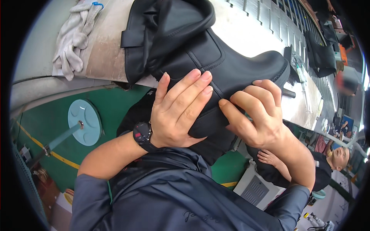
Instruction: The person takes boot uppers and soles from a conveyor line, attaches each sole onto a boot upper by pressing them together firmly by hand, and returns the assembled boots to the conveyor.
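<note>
A black leather boot (235,65) with stitched seams lies on its side on the table's near edge, its toe toward the right and its shaft slumped to the upper left. My left hand (175,111) wraps the heel end, its fingers straight across the leather and the thumb partly hidden below. My right hand (258,111) grips the boot's near side, with bent fingers and the index tip and thumb pressed on the leather by a seam. A dark watch is on my left wrist.
White work gloves (77,38) lie on the table at the upper left. A metal slatted conveyor (269,19) runs along the far side. Another black boot (320,54) stands farther right. A round pale blue stool base (84,122) is on the green floor. A co-worker (322,165) sits at the right.
</note>
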`<state>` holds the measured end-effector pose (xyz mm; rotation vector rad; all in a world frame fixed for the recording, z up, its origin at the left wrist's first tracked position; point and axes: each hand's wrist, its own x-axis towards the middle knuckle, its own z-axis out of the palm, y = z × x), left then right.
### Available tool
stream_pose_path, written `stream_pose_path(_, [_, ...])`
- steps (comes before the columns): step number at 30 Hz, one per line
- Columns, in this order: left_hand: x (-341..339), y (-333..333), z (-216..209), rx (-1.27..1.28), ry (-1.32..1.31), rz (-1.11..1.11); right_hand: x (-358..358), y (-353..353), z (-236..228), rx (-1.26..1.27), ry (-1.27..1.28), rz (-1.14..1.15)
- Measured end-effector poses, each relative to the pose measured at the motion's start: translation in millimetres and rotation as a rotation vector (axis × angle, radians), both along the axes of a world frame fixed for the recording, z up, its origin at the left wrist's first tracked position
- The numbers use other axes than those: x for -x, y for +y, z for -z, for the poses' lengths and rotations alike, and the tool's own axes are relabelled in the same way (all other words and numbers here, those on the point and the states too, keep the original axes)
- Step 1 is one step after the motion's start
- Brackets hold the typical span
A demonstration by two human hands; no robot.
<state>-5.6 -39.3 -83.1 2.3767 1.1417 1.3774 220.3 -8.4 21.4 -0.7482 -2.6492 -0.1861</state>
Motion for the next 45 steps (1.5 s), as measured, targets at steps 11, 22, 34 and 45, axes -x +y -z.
stream_pose_path(11, [0, -1, -6, 0.066, -0.04, 0.001, 1, 15, 10, 0.032, 0.065, -0.084])
stream_pose_path(22, [0, -5, -9, 0.109, -0.044, 0.032, 2, 15, 7, 0.049, 0.093, -0.022])
stream_pose_path(34, [-10, -3, -9, 0.129, -0.142, -0.04, -46, 14, -27, 0.14, -0.032, 0.273])
stream_pose_path(45, [-7, -7, -14, 0.163, -0.032, -0.043, -35, 18, -13, 0.23, 0.066, 0.213])
